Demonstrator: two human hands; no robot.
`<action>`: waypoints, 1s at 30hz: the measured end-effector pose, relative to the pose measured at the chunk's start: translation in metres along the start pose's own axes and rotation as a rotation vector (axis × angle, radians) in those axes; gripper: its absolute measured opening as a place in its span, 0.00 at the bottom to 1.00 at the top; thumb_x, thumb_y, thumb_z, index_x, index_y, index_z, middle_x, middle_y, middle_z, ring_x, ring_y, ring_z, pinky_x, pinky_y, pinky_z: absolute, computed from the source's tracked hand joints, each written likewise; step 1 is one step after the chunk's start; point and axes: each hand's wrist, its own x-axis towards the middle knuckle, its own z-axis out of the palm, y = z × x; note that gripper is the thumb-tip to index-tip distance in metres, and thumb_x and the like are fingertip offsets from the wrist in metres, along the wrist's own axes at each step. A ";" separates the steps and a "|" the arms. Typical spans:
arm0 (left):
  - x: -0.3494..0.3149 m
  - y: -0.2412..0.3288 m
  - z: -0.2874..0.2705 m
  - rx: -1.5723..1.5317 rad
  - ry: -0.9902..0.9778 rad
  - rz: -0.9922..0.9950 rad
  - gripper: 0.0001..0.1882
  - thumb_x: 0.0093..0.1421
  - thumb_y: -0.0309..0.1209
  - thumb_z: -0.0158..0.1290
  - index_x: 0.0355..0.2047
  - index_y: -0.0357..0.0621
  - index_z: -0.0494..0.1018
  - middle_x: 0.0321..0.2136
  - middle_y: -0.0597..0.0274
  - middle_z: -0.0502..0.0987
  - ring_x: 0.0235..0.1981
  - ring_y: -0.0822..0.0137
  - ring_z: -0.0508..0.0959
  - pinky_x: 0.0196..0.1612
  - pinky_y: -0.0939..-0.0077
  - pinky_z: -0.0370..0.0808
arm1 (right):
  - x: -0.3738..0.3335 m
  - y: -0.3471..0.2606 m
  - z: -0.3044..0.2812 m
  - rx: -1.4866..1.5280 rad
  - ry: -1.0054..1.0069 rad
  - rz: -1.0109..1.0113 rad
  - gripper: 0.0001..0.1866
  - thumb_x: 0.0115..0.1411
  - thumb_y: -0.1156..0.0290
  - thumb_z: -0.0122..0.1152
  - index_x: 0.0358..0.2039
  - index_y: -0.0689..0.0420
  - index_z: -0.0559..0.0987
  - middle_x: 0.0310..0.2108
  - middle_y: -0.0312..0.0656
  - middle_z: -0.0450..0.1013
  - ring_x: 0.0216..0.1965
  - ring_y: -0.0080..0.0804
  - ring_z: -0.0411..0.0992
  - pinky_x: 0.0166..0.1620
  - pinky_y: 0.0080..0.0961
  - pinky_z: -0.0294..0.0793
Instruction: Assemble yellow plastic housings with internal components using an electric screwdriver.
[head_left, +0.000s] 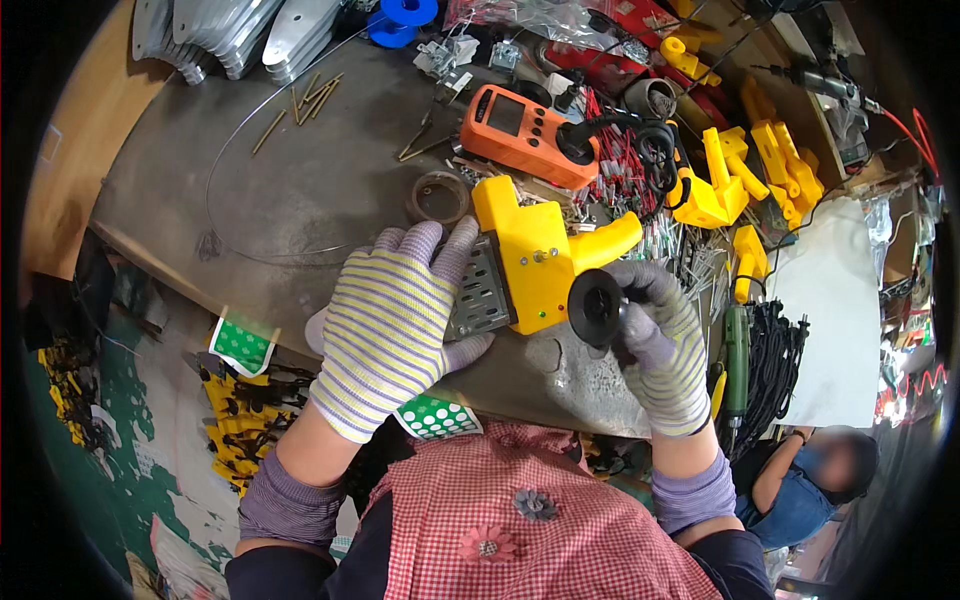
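Note:
My left hand (385,320), in a striped glove, lies over the perforated metal bracket (482,290) of a yellow power-tool housing (537,262) and grips it. The housing lies on the bench with its curved yellow handle toward the right. Two screws and small green and red lights show on its face. In my gloved right hand (660,345) is a black round disc (595,308) with a raised hub, pinched by the fingers beside the housing's lower right edge. The disc hides part of the handle's root. My left fingertips are close to a roll of brown tape (438,197).
An orange meter (528,137) with a black plug stands behind the housing. Yellow plastic parts (712,190), loose red wires and a green screwdriver-like tool (736,365) lie to the right. Metal plates (225,30) and brass rods (318,98) sit far left. Another person (800,480) is at lower right.

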 end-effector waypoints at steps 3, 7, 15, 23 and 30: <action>-0.001 -0.001 -0.002 0.012 -0.007 -0.008 0.52 0.38 0.50 0.69 0.63 0.43 0.66 0.51 0.50 0.71 0.52 0.47 0.71 0.56 0.52 0.67 | 0.017 -0.003 0.016 -0.603 0.060 -0.178 0.17 0.61 0.68 0.67 0.47 0.62 0.78 0.36 0.37 0.77 0.37 0.24 0.75 0.43 0.23 0.75; -0.001 -0.003 0.002 0.039 0.080 0.042 0.51 0.37 0.50 0.69 0.62 0.44 0.67 0.51 0.52 0.72 0.51 0.51 0.71 0.55 0.55 0.67 | 0.043 -0.009 0.025 -1.068 0.051 -0.385 0.14 0.57 0.65 0.69 0.39 0.61 0.82 0.33 0.44 0.76 0.34 0.34 0.76 0.39 0.28 0.74; 0.001 -0.005 0.004 -0.019 0.093 0.049 0.50 0.37 0.50 0.69 0.61 0.43 0.68 0.50 0.51 0.74 0.49 0.51 0.73 0.54 0.54 0.69 | 0.059 -0.012 0.034 -1.399 -0.099 -0.560 0.12 0.56 0.67 0.68 0.39 0.58 0.81 0.36 0.46 0.75 0.37 0.44 0.76 0.41 0.35 0.75; 0.000 -0.006 0.006 -0.027 0.131 0.071 0.49 0.37 0.49 0.69 0.60 0.42 0.69 0.49 0.51 0.75 0.49 0.49 0.74 0.53 0.54 0.70 | 0.057 -0.010 0.034 -1.566 -0.148 -0.625 0.15 0.54 0.67 0.69 0.41 0.57 0.80 0.36 0.45 0.74 0.37 0.45 0.76 0.39 0.35 0.75; 0.000 -0.006 0.004 -0.031 0.084 0.041 0.49 0.36 0.49 0.69 0.60 0.42 0.69 0.48 0.51 0.75 0.49 0.49 0.74 0.52 0.54 0.70 | 0.062 -0.009 0.036 -1.412 -0.139 -0.511 0.16 0.52 0.68 0.70 0.42 0.57 0.81 0.36 0.44 0.75 0.39 0.46 0.76 0.42 0.34 0.75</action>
